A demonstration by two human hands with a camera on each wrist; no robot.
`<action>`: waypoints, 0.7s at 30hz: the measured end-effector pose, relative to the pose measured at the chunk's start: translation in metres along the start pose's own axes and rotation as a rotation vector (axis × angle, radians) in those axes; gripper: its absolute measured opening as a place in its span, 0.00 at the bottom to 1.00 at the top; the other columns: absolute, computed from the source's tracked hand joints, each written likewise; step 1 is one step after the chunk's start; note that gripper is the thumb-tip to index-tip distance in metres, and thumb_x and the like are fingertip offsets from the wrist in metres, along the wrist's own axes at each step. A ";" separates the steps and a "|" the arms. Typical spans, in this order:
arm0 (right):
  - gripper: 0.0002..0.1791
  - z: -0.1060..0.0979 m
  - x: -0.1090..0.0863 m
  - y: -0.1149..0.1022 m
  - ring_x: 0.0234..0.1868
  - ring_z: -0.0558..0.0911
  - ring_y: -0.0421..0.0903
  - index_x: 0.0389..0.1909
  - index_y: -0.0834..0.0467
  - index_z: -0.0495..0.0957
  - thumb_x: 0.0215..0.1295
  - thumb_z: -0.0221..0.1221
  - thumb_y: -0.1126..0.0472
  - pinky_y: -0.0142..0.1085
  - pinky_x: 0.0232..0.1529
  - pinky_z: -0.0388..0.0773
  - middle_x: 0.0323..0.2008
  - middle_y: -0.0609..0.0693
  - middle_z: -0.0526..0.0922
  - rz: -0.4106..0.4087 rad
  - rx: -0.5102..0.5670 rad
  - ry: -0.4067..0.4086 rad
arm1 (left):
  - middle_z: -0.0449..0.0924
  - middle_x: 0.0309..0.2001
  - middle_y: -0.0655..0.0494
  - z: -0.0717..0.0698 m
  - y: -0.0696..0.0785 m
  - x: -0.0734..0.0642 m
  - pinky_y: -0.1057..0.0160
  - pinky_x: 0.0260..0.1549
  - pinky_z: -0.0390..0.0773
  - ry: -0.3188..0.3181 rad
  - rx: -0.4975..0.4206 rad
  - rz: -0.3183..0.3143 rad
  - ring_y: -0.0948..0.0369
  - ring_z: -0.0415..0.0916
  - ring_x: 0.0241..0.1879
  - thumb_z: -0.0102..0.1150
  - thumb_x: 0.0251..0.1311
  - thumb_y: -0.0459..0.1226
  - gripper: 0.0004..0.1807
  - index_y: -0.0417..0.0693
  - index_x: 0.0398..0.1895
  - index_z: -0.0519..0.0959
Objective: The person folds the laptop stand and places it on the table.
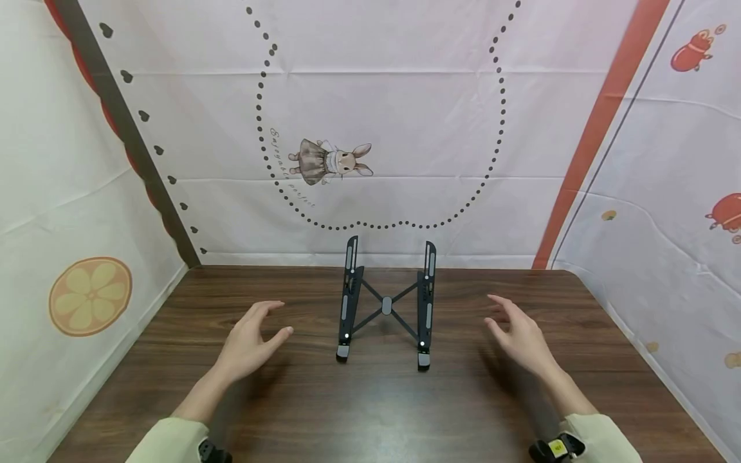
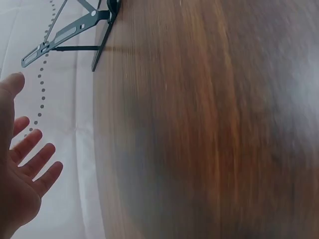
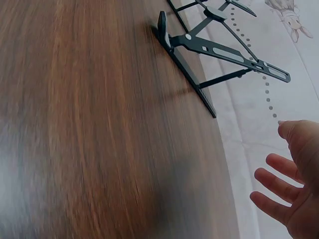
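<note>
A black folding laptop stand (image 1: 387, 305) with grey pads stands unfolded near the back of the wooden table, its two side arms joined by an X-shaped brace. To its left my left hand (image 1: 247, 344) hovers over the table, fingers relaxed and thumb apart, holding nothing. On the other side my right hand (image 1: 523, 337) is likewise held in the air, fingers loosely spread and a gap between it and the stand. Both wrist views show the raised side arms of the stand (image 2: 75, 32), (image 3: 227, 54) beyond the thumbs.
The brown wooden table (image 1: 382, 411) ends at a white cloth backdrop (image 1: 393, 128) printed with a rabbit and dotted lines. More printed cloth hangs at the left (image 1: 35, 212) and right sides. Pale sleeves and dark wrist cameras (image 1: 557, 448) show at the lower edge.
</note>
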State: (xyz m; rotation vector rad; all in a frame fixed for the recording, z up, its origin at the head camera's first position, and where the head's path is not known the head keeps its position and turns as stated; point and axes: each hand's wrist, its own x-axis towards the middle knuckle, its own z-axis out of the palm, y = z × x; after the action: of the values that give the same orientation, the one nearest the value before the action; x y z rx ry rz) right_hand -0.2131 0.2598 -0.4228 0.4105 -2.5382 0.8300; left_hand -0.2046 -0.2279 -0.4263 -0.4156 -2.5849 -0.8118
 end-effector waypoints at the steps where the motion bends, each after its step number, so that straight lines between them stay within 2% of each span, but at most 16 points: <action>1: 0.26 0.002 0.000 -0.001 0.38 0.82 0.56 0.57 0.62 0.68 0.56 0.61 0.68 0.48 0.37 0.78 0.41 0.61 0.80 0.003 0.006 0.002 | 0.73 0.52 0.49 0.002 0.000 0.001 0.47 0.42 0.73 0.009 -0.013 -0.003 0.49 0.72 0.50 0.63 0.54 0.47 0.28 0.46 0.56 0.71; 4: 0.26 0.007 0.002 -0.003 0.37 0.82 0.55 0.57 0.62 0.68 0.57 0.61 0.69 0.47 0.37 0.79 0.40 0.61 0.80 0.011 0.030 0.003 | 0.74 0.49 0.50 0.006 0.001 0.002 0.49 0.43 0.75 0.012 -0.053 -0.022 0.49 0.73 0.48 0.63 0.54 0.45 0.25 0.46 0.54 0.72; 12: 0.23 0.019 0.003 -0.009 0.36 0.83 0.54 0.55 0.63 0.69 0.58 0.59 0.68 0.45 0.35 0.79 0.37 0.58 0.81 0.022 0.081 -0.021 | 0.75 0.48 0.48 0.018 -0.002 0.004 0.50 0.42 0.75 -0.036 -0.157 -0.112 0.49 0.74 0.47 0.60 0.57 0.46 0.23 0.45 0.52 0.73; 17: 0.20 0.025 0.004 -0.012 0.37 0.83 0.55 0.55 0.62 0.69 0.61 0.58 0.66 0.45 0.35 0.79 0.38 0.58 0.82 0.069 0.132 -0.061 | 0.76 0.47 0.46 0.027 -0.006 0.006 0.50 0.40 0.76 -0.040 -0.217 -0.133 0.49 0.75 0.45 0.60 0.58 0.44 0.20 0.44 0.50 0.74; 21: 0.20 0.030 0.006 -0.015 0.39 0.83 0.54 0.55 0.60 0.69 0.63 0.57 0.64 0.46 0.38 0.79 0.40 0.57 0.82 0.121 0.143 -0.097 | 0.78 0.46 0.47 0.034 -0.007 0.008 0.54 0.39 0.77 -0.041 -0.259 -0.166 0.52 0.77 0.44 0.60 0.58 0.43 0.18 0.44 0.48 0.75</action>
State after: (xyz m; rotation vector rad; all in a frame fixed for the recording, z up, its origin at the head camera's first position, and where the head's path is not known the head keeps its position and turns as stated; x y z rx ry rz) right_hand -0.2216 0.2290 -0.4347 0.3526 -2.6234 1.0651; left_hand -0.2243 -0.2122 -0.4513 -0.2957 -2.5846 -1.2155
